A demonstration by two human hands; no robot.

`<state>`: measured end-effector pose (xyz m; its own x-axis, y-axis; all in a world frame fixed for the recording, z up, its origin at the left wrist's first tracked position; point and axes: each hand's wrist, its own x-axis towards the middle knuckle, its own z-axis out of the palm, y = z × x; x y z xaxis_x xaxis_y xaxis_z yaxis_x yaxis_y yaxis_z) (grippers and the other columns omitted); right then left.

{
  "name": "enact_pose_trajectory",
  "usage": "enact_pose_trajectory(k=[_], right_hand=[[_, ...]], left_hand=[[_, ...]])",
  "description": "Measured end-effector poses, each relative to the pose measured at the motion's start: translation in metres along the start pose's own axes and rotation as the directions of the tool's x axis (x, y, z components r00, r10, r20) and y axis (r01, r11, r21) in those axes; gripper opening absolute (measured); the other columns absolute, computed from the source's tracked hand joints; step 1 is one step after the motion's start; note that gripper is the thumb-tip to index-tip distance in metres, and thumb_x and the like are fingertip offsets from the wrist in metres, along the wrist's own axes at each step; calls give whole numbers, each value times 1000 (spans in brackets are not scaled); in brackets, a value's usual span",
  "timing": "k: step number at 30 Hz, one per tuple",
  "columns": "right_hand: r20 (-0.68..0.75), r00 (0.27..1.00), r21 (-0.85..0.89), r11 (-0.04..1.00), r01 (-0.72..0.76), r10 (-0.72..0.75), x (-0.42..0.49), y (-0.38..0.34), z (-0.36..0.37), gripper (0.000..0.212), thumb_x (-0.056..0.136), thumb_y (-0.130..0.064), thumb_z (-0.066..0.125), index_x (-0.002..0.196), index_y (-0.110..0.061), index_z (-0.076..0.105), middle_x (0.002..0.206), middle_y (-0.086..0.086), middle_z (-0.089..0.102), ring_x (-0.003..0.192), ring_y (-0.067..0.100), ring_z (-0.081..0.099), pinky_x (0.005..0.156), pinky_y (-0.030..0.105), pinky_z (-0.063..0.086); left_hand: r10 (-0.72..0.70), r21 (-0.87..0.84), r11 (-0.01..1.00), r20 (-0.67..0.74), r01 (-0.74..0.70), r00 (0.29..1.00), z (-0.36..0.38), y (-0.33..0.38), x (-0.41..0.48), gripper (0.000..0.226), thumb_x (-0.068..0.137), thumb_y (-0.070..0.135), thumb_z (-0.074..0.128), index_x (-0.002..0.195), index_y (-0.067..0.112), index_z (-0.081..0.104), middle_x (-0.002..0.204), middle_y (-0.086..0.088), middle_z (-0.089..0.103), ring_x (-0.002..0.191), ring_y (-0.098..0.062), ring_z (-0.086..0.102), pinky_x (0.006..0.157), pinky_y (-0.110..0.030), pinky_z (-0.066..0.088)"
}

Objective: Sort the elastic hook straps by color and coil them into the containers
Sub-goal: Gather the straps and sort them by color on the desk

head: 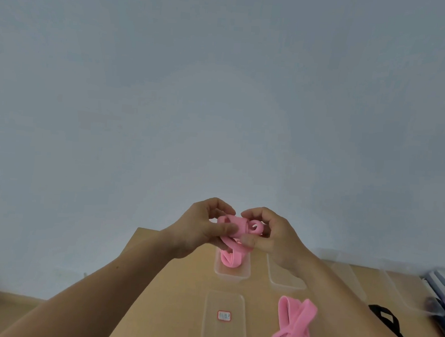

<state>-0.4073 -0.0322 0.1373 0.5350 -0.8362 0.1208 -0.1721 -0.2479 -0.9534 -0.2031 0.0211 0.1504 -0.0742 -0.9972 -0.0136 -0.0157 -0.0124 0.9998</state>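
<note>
Coiling step: left hand [202, 227] & right hand [270, 236] pinch 1 pink strap [235, 225], fingers curled, over container [231, 276]. Next I'd lower coil in w/o unwinding.

Light is soft, diffuse and medium-bright, and shadows are weak. The source is probably overhead, but I can't confirm that. The wall [221, 90] is flat grey-blue, with a faint brighter patch mid-frame and darker corners. The whole frame is soft, with compression smear. The left hand [202, 228], right hand [273, 236] and the pink strap [235, 224] they pinch are slightly blurred. Wide-angle bend is strong: the table [182, 296] edges splay and the forearms stretch at the bottom. The label [224, 316] is unreadable.
</note>
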Motion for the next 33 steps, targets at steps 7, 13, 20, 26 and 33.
enact_pose_trajectory(k=[7, 13, 20, 26, 33], right_hand=[[-13, 990, 132, 982, -136, 139, 7, 0, 0, 15, 94, -29, 65, 99, -16, 73, 90, 10, 74, 70, 26, 66, 64, 31, 55], [-90, 995, 27, 999, -38, 40, 9, -3, -2, 13, 85, -18, 76, 97, -20, 71, 78, -2, 71, 55, 16, 61, 60, 30, 54], [-194, 981, -67, 998, 15, -28, 8, 0, 5, 18, 82, -21, 79, 96, -26, 68, 89, -6, 70, 64, 9, 63, 60, 26, 55], [-292, 953, -148, 988, 33, -75, 10, 3, 12, 15, 83, -23, 76, 91, -29, 65, 90, -9, 70, 69, 11, 64, 63, 29, 55], [-258, 966, -88, 996, -6, -17, 9, 5, 12, 15, 85, -18, 75, 94, -27, 67, 89, -4, 71, 61, 10, 66, 61, 30, 58]], left_hand=[[177, 274, 946, 16, -174, 984, 4, -10, 5, 26, 83, 13, 78, 99, 23, 59, 91, -12, 71, 64, -24, 66, 60, -35, 56], [142, 247, 960, -15, -134, 990, 8, -13, 2, 40, 82, 22, 76, 112, 28, 51, 107, 0, 60, 70, -16, 69, 65, -26, 54], [13, -50, 999, -56, -15, 998, 3, -10, 2, 32, 78, 18, 76, 102, 1, 63, 104, -22, 63, 79, -26, 70, 72, -30, 56], [159, 191, 974, -187, -123, 969, 3, -16, 5, 25, 84, 26, 78, 88, 7, 61, 87, -8, 66, 58, -22, 68, 59, -29, 56], [-7, 117, 993, -91, 17, 996, 0, -14, 4, 40, 81, 43, 70, 113, 22, 60, 109, -6, 64, 71, -24, 71, 66, -29, 57]])
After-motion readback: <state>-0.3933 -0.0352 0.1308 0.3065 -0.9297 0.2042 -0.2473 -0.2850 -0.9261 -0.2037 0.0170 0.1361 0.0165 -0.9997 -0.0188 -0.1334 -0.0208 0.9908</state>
